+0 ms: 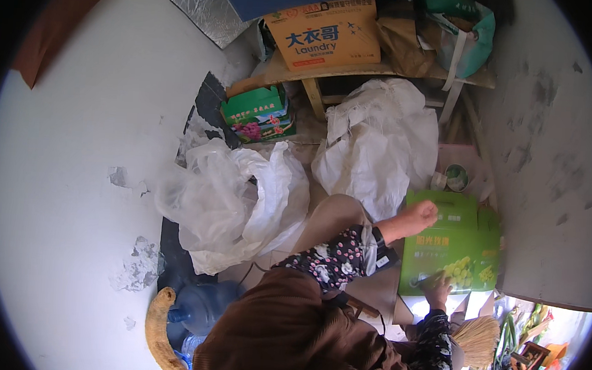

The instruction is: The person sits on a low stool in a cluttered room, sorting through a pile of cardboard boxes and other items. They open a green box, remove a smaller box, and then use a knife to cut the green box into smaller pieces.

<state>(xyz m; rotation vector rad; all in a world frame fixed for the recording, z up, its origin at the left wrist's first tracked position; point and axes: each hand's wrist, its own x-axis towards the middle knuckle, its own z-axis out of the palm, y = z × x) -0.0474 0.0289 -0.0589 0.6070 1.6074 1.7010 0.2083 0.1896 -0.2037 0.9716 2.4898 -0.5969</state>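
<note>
A green cardboard carton (434, 251) printed with pale green grapes lies in front of me on the right. My left hand (412, 220) is closed above its upper left part, fingers curled; whatever they may hold is hidden. At the carton's lower edge, my right hand (438, 293) lies against the printed face with its fingers stretched out. Dark floral sleeves cover both forearms.
White sacks (383, 146) and a clear plastic bag (208, 186) lie beyond my knee. A smaller green box (258, 115) sits by a wooden bench with a brown carton (325, 37). A blue water jug (204, 306) is at lower left, a straw broom (478, 338) at lower right.
</note>
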